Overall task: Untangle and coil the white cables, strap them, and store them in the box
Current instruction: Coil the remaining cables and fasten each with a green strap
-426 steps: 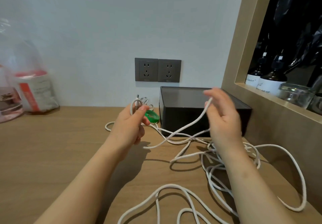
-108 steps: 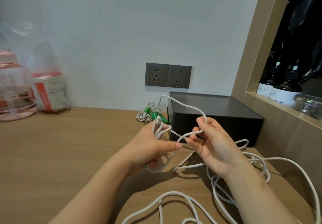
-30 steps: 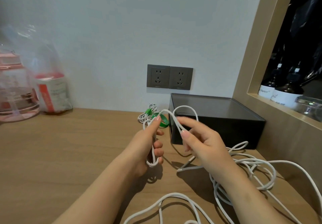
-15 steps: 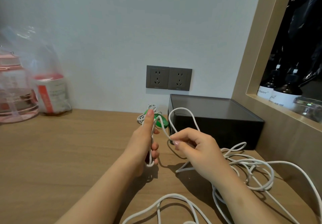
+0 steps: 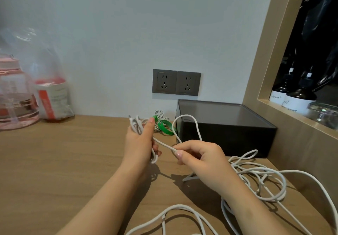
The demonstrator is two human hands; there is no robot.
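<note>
Cable in loose white loops lies nearest on the wooden table and runs right into a tangled heap beside the right forearm. Above it, the right hand pinches one strand between thumb and curled fingers. From that pinch a tall loop stands up in front of the black box. A short, taut run of the same strand crosses to the left hand. Its fingers are closed round a small coil of several turns, with the thumb pointing up along it and the coil's lower end hanging below the palm. Just behind that hand, green straps lie on the table with a bundle of thin white wire, near the box's left front corner. The box sits against the wall, and I cannot tell what is inside it. Behind it are two grey sockets. At far left stand a pink bottle and a clear bag, and at right dark bottles fill a wooden niche.
</note>
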